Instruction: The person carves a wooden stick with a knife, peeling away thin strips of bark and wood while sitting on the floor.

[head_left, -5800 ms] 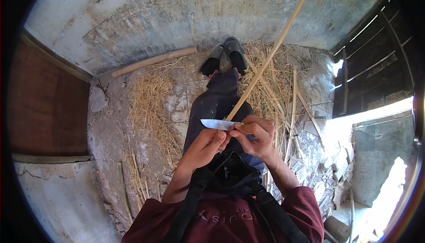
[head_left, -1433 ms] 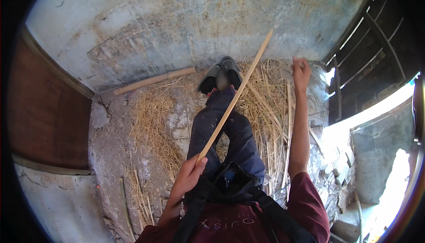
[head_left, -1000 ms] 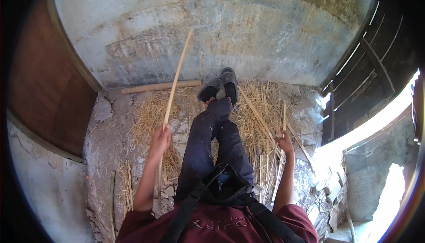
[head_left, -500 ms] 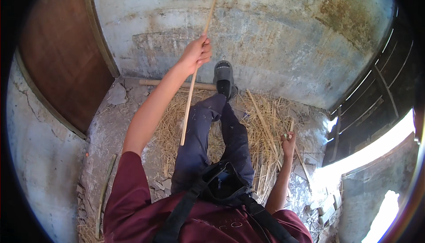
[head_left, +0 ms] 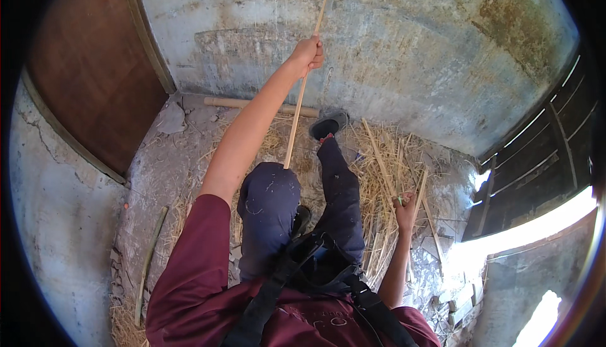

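Observation:
My left hand, stretched out toward the wall, is closed round a long, thin bamboo strip. The strip slants from above my left knee up past the top edge of the picture, so its far end is out of sight. Low on the right, my right hand is closed too. A small green-and-white bit shows at its fingers, and a pale flat strip sticks up beside it. Whether this hand grips that strip cannot be made out.
A stained wall rises ahead, with a bamboo pole along its foot. Straw and split strips litter the floor. A brown door stands left, a green stick lies near it, and dark slatted boards stand right.
My left hand has moved up and right, carrying the bamboo strip. My left knee has risen, and my right foot shows slightly lower and turned. My right hand has shifted slightly.

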The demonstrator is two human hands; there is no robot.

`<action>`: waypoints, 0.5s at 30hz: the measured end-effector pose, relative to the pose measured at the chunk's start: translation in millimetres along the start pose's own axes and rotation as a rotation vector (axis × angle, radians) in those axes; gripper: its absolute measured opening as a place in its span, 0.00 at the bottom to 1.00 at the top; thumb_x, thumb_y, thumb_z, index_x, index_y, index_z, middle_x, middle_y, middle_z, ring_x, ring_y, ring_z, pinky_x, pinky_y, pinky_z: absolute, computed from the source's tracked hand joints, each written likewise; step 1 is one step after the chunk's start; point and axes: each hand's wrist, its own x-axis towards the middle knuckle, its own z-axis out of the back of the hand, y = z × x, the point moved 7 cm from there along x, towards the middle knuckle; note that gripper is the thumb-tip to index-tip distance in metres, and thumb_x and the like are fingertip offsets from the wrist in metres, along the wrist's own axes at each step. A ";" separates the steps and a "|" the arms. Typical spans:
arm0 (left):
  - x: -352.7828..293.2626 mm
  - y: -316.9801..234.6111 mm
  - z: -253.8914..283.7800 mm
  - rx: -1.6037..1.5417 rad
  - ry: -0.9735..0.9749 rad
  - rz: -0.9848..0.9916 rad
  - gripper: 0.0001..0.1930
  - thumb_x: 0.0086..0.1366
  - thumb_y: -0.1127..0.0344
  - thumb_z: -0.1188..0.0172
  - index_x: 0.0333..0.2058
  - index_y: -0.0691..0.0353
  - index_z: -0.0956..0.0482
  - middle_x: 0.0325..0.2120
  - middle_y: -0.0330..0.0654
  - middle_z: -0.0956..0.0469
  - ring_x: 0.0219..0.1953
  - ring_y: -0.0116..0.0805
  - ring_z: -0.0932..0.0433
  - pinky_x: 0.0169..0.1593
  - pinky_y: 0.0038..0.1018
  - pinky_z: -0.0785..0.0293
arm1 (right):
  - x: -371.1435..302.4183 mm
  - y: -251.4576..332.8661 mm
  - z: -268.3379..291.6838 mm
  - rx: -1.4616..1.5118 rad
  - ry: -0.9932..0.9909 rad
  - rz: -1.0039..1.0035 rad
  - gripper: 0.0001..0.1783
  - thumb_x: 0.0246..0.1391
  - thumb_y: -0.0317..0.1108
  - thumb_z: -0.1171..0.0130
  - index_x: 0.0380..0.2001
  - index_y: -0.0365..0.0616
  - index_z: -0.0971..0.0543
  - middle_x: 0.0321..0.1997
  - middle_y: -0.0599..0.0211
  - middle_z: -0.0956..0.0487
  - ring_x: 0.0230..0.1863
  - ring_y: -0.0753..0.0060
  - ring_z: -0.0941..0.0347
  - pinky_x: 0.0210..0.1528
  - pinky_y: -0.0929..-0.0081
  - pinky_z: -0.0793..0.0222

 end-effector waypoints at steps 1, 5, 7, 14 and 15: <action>4.5 8.8 5.9 -0.016 -0.016 0.028 0.21 0.86 0.47 0.63 0.35 0.53 0.37 0.17 0.27 0.48 0.13 0.20 0.52 0.14 0.24 0.53 | -1.1 -2.7 -3.7 0.012 0.015 -0.018 0.22 0.59 0.29 0.31 0.52 0.45 0.30 0.46 0.60 0.23 0.39 0.64 0.23 0.42 0.65 0.27; 17.5 30.6 6.7 -0.117 0.040 0.057 0.21 0.86 0.46 0.63 0.35 0.52 0.37 0.17 0.27 0.48 0.13 0.21 0.53 0.14 0.24 0.53 | -7.8 -15.8 -15.9 -0.018 0.050 -0.093 0.23 0.58 0.31 0.29 0.50 0.46 0.31 0.44 0.58 0.21 0.39 0.63 0.21 0.42 0.64 0.26; 23.2 33.3 4.8 -0.053 0.038 0.045 0.21 0.85 0.45 0.63 0.35 0.52 0.37 0.17 0.27 0.48 0.13 0.22 0.53 0.14 0.24 0.54 | -12.0 -23.1 -25.7 -0.012 0.096 -0.158 0.23 0.57 0.32 0.29 0.50 0.46 0.31 0.42 0.58 0.20 0.39 0.62 0.21 0.42 0.63 0.26; 19.6 64.3 18.8 -0.008 -0.023 0.091 0.19 0.84 0.46 0.60 0.36 0.51 0.37 0.17 0.26 0.48 0.13 0.21 0.53 0.14 0.25 0.54 | 3.6 -24.4 -57.0 -0.113 0.123 -0.108 0.25 0.60 0.36 0.30 0.54 0.45 0.31 0.41 0.55 0.20 0.42 0.59 0.20 0.46 0.60 0.26; 11.1 69.8 36.8 0.005 -0.060 0.101 0.19 0.84 0.46 0.60 0.36 0.51 0.37 0.17 0.26 0.48 0.13 0.21 0.53 0.14 0.25 0.54 | -4.5 0.1 -81.2 -0.099 0.191 -0.173 0.26 0.60 0.37 0.30 0.55 0.45 0.31 0.43 0.54 0.20 0.45 0.57 0.20 0.48 0.59 0.25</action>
